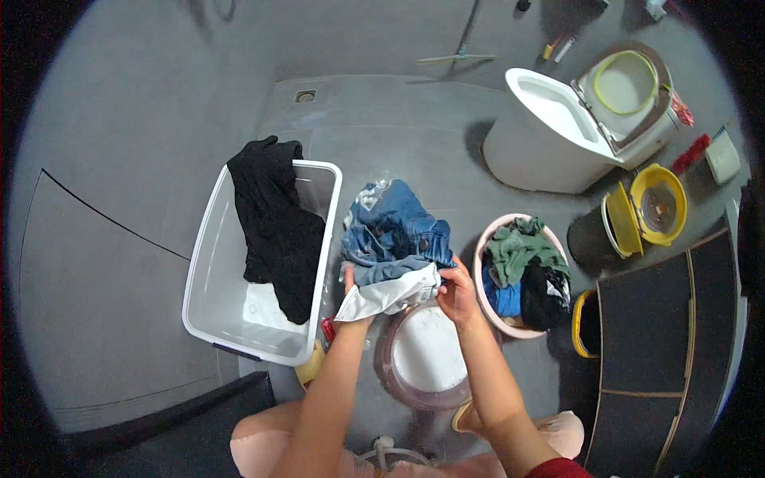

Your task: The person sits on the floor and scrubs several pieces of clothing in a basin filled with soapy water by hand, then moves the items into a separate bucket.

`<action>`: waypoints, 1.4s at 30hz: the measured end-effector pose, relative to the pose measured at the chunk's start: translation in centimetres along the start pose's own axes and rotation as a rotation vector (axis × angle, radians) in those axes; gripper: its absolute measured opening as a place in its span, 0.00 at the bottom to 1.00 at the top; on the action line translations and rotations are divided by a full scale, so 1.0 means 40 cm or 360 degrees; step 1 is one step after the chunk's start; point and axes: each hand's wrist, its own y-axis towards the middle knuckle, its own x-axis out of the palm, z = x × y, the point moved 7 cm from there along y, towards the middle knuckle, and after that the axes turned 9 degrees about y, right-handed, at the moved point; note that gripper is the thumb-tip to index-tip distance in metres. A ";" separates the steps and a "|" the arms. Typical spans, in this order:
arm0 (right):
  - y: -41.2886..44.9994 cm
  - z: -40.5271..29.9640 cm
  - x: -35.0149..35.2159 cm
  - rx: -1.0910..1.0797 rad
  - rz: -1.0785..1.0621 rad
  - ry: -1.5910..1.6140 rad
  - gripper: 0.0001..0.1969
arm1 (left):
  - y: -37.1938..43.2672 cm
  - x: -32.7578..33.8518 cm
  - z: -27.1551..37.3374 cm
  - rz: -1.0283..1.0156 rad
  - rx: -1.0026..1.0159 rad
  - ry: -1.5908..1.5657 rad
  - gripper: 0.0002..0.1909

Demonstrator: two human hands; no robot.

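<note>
A pair of blue denim jeans (397,218) with soap suds on it lies bunched on the tiled floor in front of me. My right hand (457,290) grips the edge of its turned-out white lining cloth (391,296) near the waistband. My left hand (352,299) is at the other end of that cloth, partly hidden beneath it, with the thumb showing on top. Just below the hands stands a round pinkish basin (391,382) holding white suds (430,346).
To the left, a large white plastic tub (206,269) holds a black garment (272,221) draped over its rim. A pink basin (484,287) of clothes (523,257) stands at the right. Beyond it are a toilet (544,143) and a yellow-lidded bin (627,224).
</note>
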 end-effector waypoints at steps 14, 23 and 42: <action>-0.506 0.064 -0.359 0.0019 0.1109 -0.0627 0.25 | -0.310 0.205 -0.216 0.0294 0.1240 0.2561 0.24; -0.625 0.228 -0.410 0.0444 0.0757 0.0348 0.17 | -0.438 0.110 -0.432 -0.0289 0.0168 0.2606 0.15; -0.665 0.118 -0.397 0.0033 0.0922 0.0135 0.24 | -0.337 -0.010 -0.299 0.0970 0.0477 0.2989 0.32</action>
